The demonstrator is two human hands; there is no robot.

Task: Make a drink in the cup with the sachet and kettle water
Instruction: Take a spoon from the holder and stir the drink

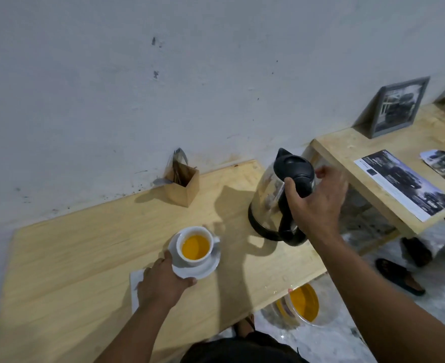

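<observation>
A white cup filled with orange liquid stands on a white saucer near the front of the wooden table. My left hand grips the saucer's near-left rim, thumb on top. To the right, a steel kettle with a black lid and handle stands upright on the table. My right hand is at the kettle's handle; the thumb touches it while the fingers are spread apart behind it. A white flat sheet lies partly under my left hand. No sachet can be made out.
A wooden box of cutlery stands by the wall. A lower side table on the right holds a picture frame and a leaflet. On the floor are a clear container of orange liquid and another person's sandalled feet.
</observation>
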